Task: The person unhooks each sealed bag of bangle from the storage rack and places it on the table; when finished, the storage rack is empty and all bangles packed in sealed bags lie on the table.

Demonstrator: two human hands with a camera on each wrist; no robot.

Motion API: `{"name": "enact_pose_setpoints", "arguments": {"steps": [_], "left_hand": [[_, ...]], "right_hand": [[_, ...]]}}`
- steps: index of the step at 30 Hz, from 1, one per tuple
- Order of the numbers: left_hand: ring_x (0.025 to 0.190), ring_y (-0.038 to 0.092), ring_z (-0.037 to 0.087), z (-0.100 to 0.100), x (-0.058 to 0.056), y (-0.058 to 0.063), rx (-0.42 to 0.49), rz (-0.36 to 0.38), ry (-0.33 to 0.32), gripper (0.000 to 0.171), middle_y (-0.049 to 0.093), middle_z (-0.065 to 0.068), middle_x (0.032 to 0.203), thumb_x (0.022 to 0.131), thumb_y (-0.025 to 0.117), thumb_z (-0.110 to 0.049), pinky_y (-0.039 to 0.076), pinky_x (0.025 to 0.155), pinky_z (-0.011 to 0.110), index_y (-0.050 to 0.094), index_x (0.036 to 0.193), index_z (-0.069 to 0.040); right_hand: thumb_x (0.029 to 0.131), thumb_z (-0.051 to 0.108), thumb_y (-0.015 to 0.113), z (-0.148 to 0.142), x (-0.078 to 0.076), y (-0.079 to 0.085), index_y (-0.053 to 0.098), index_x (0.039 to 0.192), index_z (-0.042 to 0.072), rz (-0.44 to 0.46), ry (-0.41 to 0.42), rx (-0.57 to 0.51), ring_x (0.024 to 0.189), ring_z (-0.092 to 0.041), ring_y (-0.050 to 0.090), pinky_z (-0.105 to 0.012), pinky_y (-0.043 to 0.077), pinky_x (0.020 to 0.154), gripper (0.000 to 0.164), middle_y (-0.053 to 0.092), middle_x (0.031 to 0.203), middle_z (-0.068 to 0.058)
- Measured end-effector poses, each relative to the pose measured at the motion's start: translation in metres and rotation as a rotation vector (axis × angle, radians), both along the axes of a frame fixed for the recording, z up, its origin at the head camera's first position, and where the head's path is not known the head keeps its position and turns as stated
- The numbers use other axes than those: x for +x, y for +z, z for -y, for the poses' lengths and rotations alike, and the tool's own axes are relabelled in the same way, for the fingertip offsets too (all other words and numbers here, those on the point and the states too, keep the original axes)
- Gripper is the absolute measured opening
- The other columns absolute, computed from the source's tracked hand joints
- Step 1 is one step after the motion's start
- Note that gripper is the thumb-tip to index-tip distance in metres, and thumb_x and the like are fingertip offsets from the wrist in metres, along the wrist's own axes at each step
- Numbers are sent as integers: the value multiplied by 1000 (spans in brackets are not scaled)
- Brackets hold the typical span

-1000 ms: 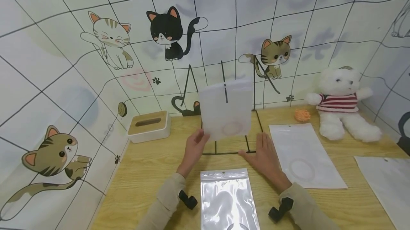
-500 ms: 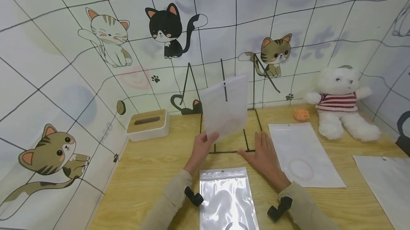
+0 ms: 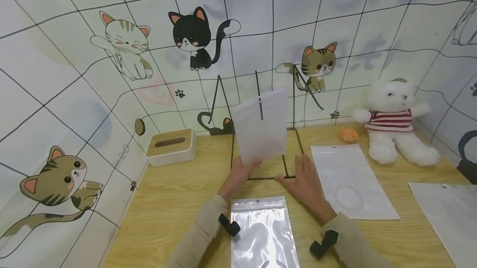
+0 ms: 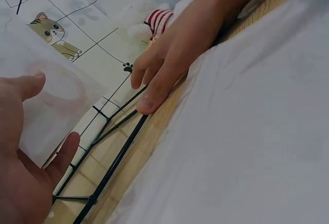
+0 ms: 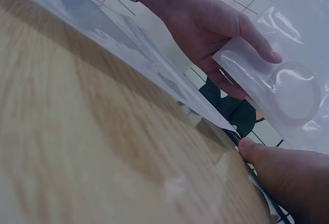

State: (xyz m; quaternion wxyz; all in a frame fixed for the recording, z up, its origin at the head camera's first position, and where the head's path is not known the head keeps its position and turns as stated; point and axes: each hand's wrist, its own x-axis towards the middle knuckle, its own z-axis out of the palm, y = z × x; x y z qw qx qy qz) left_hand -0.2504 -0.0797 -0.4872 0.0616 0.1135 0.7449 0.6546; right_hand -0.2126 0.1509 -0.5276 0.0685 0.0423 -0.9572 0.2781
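Observation:
A white zip bag (image 3: 261, 131) with a faint ring on it hangs by its top hole from the middle prong of a black wire rack (image 3: 294, 98). My left hand (image 3: 241, 172) holds its bottom edge, thumb on the ringed front (image 4: 61, 88) and fingers behind. The bag is turned at an angle. My right hand (image 3: 306, 185) rests at the front right of the rack's base, fingers straight, its thumb touching the front wire (image 4: 115, 165). A shiny silvery zip bag (image 3: 261, 235) lies on the table between my forearms.
Two more white bags lie to the right, one with a ring (image 3: 354, 185) and one at the edge (image 3: 445, 214). A plush bear (image 3: 391, 121), an orange lump (image 3: 348, 134) and a tissue box (image 3: 171, 148) stand near the cat-patterned wall (image 3: 253, 11).
My left hand has moved rightward along the hanging bag's lower edge, and the bag has swung from facing forward to an angle. My right hand has stayed on the rack's base.

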Motion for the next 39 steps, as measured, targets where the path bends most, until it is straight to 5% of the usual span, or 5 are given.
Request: {"name": "enact_pose_setpoints", "arguments": {"steps": [6, 10, 23, 31, 39], "left_hand": [[98, 62, 12, -8, 4, 0, 46, 37, 85, 50, 72, 8, 114, 91, 71, -46, 50, 89, 30, 67, 120, -5], [108, 64, 15, -10, 8, 1, 78, 48, 78, 49, 71, 11, 121, 92, 70, -44, 49, 99, 34, 66, 121, -4], [105, 65, 13, -7, 19, 6, 75, 70, 72, 42, 72, 8, 114, 94, 68, -42, 49, 99, 33, 66, 115, -6], [106, 66, 12, -3, 26, 12, 44, 21, 55, 37, 73, 10, 115, 96, 67, -35, 49, 101, 33, 68, 114, -3], [98, 64, 7, -4, 33, 15, 54, 14, 72, 34, 74, 9, 110, 96, 67, -31, 49, 96, 28, 68, 113, -1]], "right_hand": [[85, 72, 60, 0, -1, -1, 22, 155, -5, -15, -3, 7, 151, -49, 9, -59, 11, 123, 110, 10, 162, -32], [85, 72, 60, -1, -1, -3, 21, 155, -5, -12, -3, 17, 151, -49, 9, -59, 11, 123, 111, 10, 162, -33], [85, 72, 60, 1, -1, -2, 22, 154, -5, -15, -8, 29, 150, -49, 11, -59, 12, 123, 110, 12, 162, -33], [81, 53, 74, 0, 1, -4, 32, 147, -3, -163, 19, -9, 145, -55, 23, -63, 21, 119, 97, 27, 152, -40], [84, 52, 71, -1, 1, -4, 32, 147, -4, -160, 16, 4, 145, -55, 23, -63, 21, 119, 93, 27, 152, -41]]}}
